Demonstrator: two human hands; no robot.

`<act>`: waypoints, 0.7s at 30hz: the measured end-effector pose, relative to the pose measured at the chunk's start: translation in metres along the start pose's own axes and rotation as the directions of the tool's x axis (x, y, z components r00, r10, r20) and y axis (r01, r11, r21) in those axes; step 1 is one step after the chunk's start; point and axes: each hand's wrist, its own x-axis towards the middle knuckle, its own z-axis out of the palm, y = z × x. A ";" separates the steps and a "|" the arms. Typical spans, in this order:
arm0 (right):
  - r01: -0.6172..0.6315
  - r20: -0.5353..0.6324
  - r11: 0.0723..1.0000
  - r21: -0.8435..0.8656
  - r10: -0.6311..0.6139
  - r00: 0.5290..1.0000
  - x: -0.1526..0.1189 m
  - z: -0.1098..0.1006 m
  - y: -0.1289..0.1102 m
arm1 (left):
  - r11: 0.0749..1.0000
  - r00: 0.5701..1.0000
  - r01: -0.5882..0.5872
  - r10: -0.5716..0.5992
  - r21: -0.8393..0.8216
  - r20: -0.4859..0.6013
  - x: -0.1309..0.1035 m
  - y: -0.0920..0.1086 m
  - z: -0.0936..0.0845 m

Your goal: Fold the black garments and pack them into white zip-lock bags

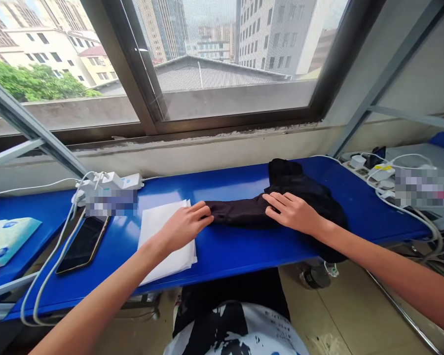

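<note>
A black garment (240,213) lies on the blue table, one narrow part stretched to the left and the rest bunched at the right, hanging over the front edge. My left hand (188,224) is closed on the left end of the narrow part, above a stack of white paper (163,222). My right hand (294,212) rests on the garment where the narrow part meets the bunched part, its fingers spread and palm down.
On the blue table (229,251), a black phone (84,244), white cables and a power strip (131,181) lie at the left. A tissue pack (11,241) is farther left. More chargers (358,161) sit at the right, near a metal frame (377,91). A window is behind.
</note>
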 end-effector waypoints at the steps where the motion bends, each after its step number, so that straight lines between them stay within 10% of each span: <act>1: 0.019 -0.002 1.000 -0.015 -0.019 1.000 0.001 0.002 0.001 | 1.000 1.000 0.006 -0.006 0.014 0.004 0.000 0.000 -0.002; 10: 0.124 0.140 0.981 0.150 -0.146 0.979 -0.026 -0.016 -0.016 | 1.000 0.991 -0.003 0.000 0.022 0.137 -0.004 -0.010 0.013; 16: 0.176 -0.034 0.981 0.079 -0.173 0.984 -0.044 -0.029 -0.057 | 0.997 0.984 0.056 -0.047 -0.049 0.173 0.020 -0.029 0.020; 21: 0.003 -0.191 0.995 0.103 0.017 0.981 -0.034 -0.041 -0.095 | 0.996 0.993 0.072 -0.067 -0.050 0.098 0.030 0.021 0.009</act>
